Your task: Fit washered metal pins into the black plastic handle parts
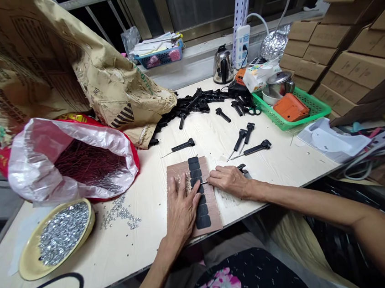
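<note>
A brown board (213, 206) with a row of black rounded pads (198, 194) lies at the near edge of the pale table (154, 239). My left hand (181, 209) rests flat on the board's left side, fingers stretched out beside the pads. My right hand (229, 180) is closed in a pinch on a thin metal pin (204, 182) whose tip points left at the pad row. A black-handled piece (242, 169) sits just behind that hand. Finished black-handled pins (252, 148) lie further back.
A yellow dish of small silver parts (56, 235) and loose ones (119, 212) sit left. A red-and-clear bag of thin pins (77, 163), a torn paper sack (49, 62), a pile of black handles (195, 103), a green basket (290, 106), a kettle (222, 65) and cardboard boxes (350, 40) surround the work spot.
</note>
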Tool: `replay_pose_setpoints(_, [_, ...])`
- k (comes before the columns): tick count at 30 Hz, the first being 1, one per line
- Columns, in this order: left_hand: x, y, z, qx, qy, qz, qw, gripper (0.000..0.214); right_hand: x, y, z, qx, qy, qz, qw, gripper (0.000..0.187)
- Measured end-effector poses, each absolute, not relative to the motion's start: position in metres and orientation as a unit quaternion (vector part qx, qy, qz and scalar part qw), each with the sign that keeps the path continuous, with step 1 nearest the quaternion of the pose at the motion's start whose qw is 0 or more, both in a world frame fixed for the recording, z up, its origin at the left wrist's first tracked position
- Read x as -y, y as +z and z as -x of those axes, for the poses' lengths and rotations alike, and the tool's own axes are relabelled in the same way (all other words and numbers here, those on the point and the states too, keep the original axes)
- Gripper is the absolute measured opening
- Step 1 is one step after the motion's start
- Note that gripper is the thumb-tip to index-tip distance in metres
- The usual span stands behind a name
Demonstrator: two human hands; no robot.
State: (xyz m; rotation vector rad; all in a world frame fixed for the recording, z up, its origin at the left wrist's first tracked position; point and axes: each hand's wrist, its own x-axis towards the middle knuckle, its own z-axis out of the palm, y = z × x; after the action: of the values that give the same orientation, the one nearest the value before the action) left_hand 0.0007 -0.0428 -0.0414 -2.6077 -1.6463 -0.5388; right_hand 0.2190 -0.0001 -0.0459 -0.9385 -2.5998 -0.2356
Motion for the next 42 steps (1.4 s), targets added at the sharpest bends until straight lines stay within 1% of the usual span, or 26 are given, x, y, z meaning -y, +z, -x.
replay_pose_setpoints(4, [0.049,-0.043,0.001,0.513,-0.176,0.84,-0.006,0.037,0.01,-0.042,-0.22,0.931,-0.084,0.307,0.179,0.02])
replay_pose_setpoints(7, [0.055,-0.038,0.004,0.515,-0.181,0.837,-0.024,0.042,0.008,-0.04,-0.22,0.935,-0.076,0.296,0.181,0.02])
replay_pose_setpoints(10, [0.057,-0.035,0.009,0.547,-0.204,0.811,-0.032,0.054,-0.007,-0.038,-0.218,0.913,-0.045,0.358,0.191,0.018])
replay_pose_setpoints(13, [0.055,-0.04,0.014,0.567,-0.207,0.797,-0.031,0.059,-0.018,-0.037,-0.215,0.889,-0.001,0.415,0.192,0.02])
replay_pose_setpoints(14, [0.054,-0.043,0.015,0.57,-0.197,0.797,-0.035,0.06,-0.018,-0.037,-0.214,0.897,0.003,0.401,0.186,0.021])
replay_pose_setpoints(18, [0.054,-0.053,0.016,0.588,-0.164,0.79,-0.066,0.061,-0.009,-0.036,-0.213,0.959,-0.024,0.24,0.152,0.026])
replay_pose_setpoints(19, [0.054,-0.054,0.016,0.591,-0.166,0.787,-0.069,0.061,-0.008,-0.036,-0.213,0.959,-0.022,0.238,0.15,0.025])
replay_pose_setpoints(22, [0.055,-0.055,0.016,0.594,-0.179,0.781,-0.071,0.06,-0.007,-0.034,-0.213,0.928,0.004,0.34,0.152,0.023])
replay_pose_setpoints(23, [0.056,-0.054,0.016,0.595,-0.182,0.779,-0.073,0.059,-0.005,-0.033,-0.213,0.925,0.01,0.348,0.151,0.023])
replay_pose_setpoints(24, [0.056,-0.054,0.016,0.596,-0.186,0.777,-0.077,0.059,-0.002,-0.033,-0.212,0.935,0.01,0.321,0.15,0.023])
replay_pose_setpoints(26, [0.057,-0.054,0.016,0.6,-0.195,0.771,-0.088,0.058,0.004,-0.031,-0.211,0.968,0.009,0.208,0.142,0.024])
replay_pose_setpoints(27, [0.057,-0.054,0.016,0.601,-0.198,0.768,-0.095,0.058,0.006,-0.03,-0.21,0.974,0.011,0.177,0.14,0.024])
replay_pose_setpoints(28, [0.057,-0.054,0.016,0.602,-0.202,0.766,-0.101,0.058,0.006,-0.029,-0.209,0.974,0.015,0.179,0.14,0.025])
replay_pose_setpoints(31, [0.058,-0.053,0.016,0.606,-0.208,0.759,-0.114,0.057,-0.001,-0.028,-0.209,0.944,0.022,0.297,0.145,0.032])
replay_pose_setpoints(32, [0.058,-0.053,0.016,0.607,-0.209,0.757,-0.117,0.057,-0.003,-0.029,-0.209,0.94,0.02,0.307,0.144,0.034])
replay_pose_setpoints(36, [0.058,-0.053,0.016,0.613,-0.212,0.751,-0.124,0.057,-0.002,-0.033,-0.208,0.973,0.032,0.188,0.134,0.029])
replay_pose_setpoints(37, [0.058,-0.053,0.016,0.613,-0.213,0.75,-0.125,0.057,-0.001,-0.033,-0.207,0.971,0.043,0.192,0.133,0.03])
replay_pose_setpoints(40, [0.059,-0.052,0.015,0.614,-0.222,0.746,-0.129,0.057,-0.003,-0.029,-0.206,0.949,0.066,0.277,0.137,0.037])
replay_pose_setpoints(42, [0.059,-0.052,0.015,0.611,-0.228,0.746,-0.132,0.057,-0.002,-0.026,-0.206,0.957,0.065,0.249,0.132,0.034])
